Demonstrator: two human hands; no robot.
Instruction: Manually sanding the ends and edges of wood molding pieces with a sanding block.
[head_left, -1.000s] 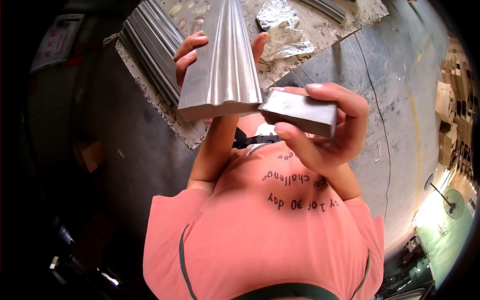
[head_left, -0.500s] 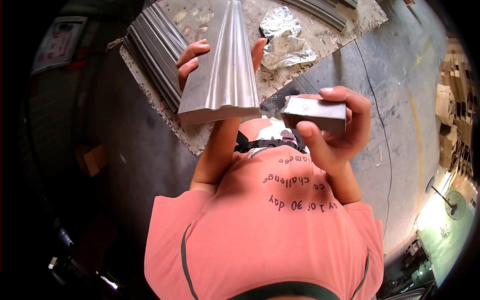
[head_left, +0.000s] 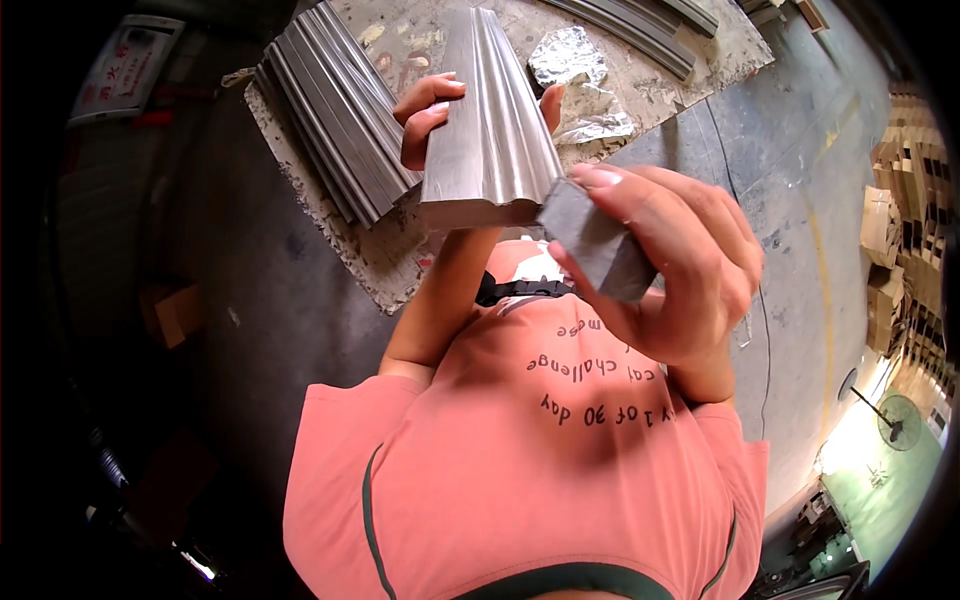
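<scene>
A silver-grey moulding strip point(head_left: 490, 130) with a ridged, stepped face is held up in front of me, its flat end toward my body. My left hand point(head_left: 425, 118) wraps round it from beneath, fingers on its left edge and a digit showing at its right edge. Between the thumb and fingers of my right hand point(head_left: 695, 255) is a grey rectangular block point(head_left: 600, 240), held tilted. One corner of the block is at the near right corner of the strip; I cannot tell whether they touch.
Similar grey strips point(head_left: 330, 110) are stacked on the left of a worn, paint-spattered table point(head_left: 400, 40). Crumpled silver foil point(head_left: 570, 60) lies beyond my hands, with more strips point(head_left: 640, 35) at the far right. A cable point(head_left: 728, 160) runs along the floor. Cardboard point(head_left: 880, 225) stands far right.
The grey block has turned from nearly level to tilted and come to the strip's near right corner. My left hand and the strip have shifted slightly right.
</scene>
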